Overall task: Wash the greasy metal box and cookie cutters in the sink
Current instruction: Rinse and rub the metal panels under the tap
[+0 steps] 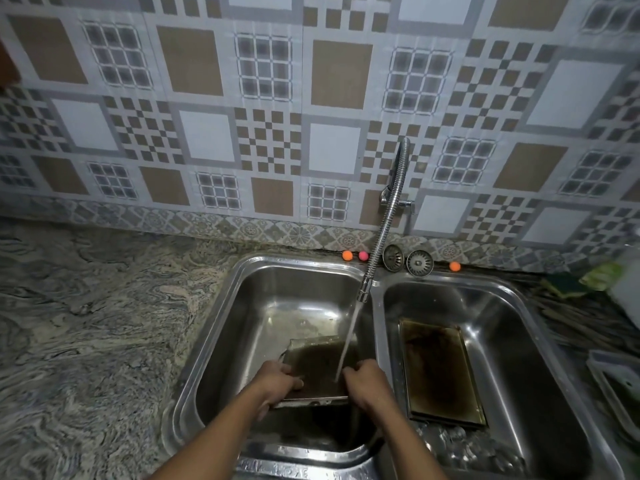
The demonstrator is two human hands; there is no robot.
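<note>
The wall tiles (pixel 311 98) are a patchwork of tan, white and grey squares, checks and grids; the countertop (pixel 86 323) swirls grey and cream like marble; the sink (pixel 378 327) is shiny silver, the metal box (pixel 311 360) grimy dark brown, the sponge (pixel 561 282) green

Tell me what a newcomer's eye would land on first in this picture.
The left hand and right hand grip a greasy metal box under the water stream from the flexible tap in the left basin. A second grimy metal tray lies in the right basin. Behind, a busy brown-and-grey tile wall fills the upper half.
</note>
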